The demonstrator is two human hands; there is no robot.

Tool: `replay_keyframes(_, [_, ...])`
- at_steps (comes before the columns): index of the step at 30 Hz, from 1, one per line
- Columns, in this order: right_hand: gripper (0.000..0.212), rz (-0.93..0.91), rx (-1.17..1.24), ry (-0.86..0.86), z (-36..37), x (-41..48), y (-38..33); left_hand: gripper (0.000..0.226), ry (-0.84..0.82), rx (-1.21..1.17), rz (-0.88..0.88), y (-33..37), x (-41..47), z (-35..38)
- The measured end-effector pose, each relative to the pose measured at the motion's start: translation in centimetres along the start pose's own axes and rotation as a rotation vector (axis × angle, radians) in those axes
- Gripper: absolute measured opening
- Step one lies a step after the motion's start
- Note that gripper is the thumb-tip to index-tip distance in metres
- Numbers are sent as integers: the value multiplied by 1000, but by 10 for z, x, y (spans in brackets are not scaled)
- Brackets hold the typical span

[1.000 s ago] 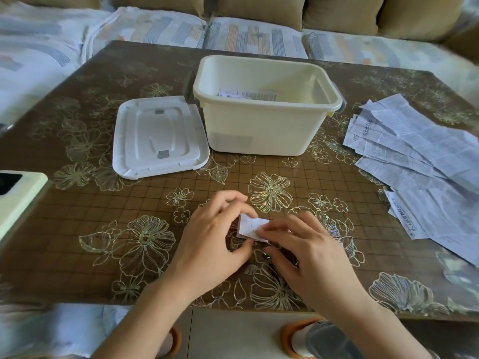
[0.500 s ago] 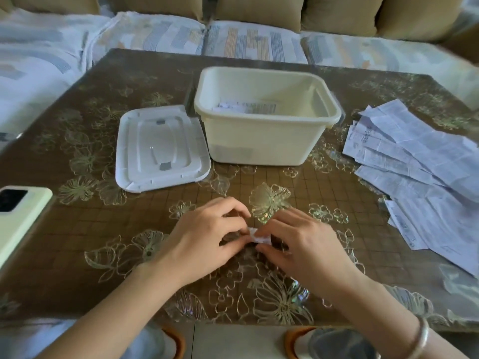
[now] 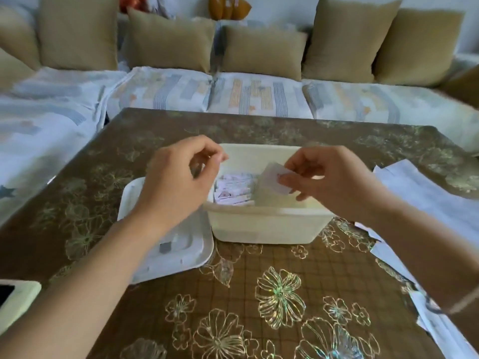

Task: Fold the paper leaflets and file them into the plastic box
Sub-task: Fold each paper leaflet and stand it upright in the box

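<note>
Now, right hand (image 3: 334, 177): pinching folded leaflet (image 3: 273, 181) above plastic box (image 3: 264, 226).
Left hand (image 3: 176, 182): fingers curled together, holding nothing, over box's left rim.
Filed leaflets (image 3: 232, 189): directly below-left of the held one.

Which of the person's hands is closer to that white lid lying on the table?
Left. The left hand hovers directly above the white lid, at the plastic box's left edge. The right hand holds a folded leaflet over the box's right side, farther away.

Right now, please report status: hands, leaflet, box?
Right hand pinching folded leaflet over plastic box. Left hand over box's left side, fingers curled, apparently empty. Folded leaflets inside. Nothing blocking.
</note>
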State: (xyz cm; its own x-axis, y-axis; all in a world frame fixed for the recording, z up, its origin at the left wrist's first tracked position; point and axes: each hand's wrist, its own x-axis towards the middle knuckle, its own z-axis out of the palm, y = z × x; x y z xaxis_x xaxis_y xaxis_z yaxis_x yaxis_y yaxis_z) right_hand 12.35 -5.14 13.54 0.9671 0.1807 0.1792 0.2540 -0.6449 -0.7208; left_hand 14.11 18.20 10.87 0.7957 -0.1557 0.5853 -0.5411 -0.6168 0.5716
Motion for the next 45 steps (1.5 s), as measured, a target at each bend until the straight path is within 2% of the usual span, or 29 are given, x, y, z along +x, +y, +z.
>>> replay_keyframes(2, [9, 33, -153, -66, 4, 29, 11, 16, 36, 66, -82, -14, 20, 9])
replay_keyframes(5, [9, 10, -464, -145, 24, 58, 25, 17, -24, 150, -168, -29, 30, 33])
replay_keyframes(7, [9, -15, -554, -178, 36, 71, 28, 18, -52, 196, -193, -35, 26, 47])
replay_keyframes(17, [10, -82, -609, -235, 64, 107, 37, 22, -37, 189, -184, -41, 25, 52])
replay_keyframes(20, [4, -97, -540, -203, 57, 107, 33, 22, -31, 182, -193, -41, 25, 52])
replay_keyframes(23, [6, -83, -487, -290, 48, 103, 30, 22, -29, 202, -185, -40, 24, 51])
replay_keyframes(26, [12, -62, -594, -332, 48, 101, 35, 23, -25, 206, -168, -40, 24, 51])
replay_keyframes(34, [16, -101, -773, -278, 67, 101, 36, 22, -9, 206, -127, -39, 24, 51])
replay_keyframes(45, [5, -137, -774, -320, 88, 102, 22, 21, -8, 194, -121, -35, 24, 49])
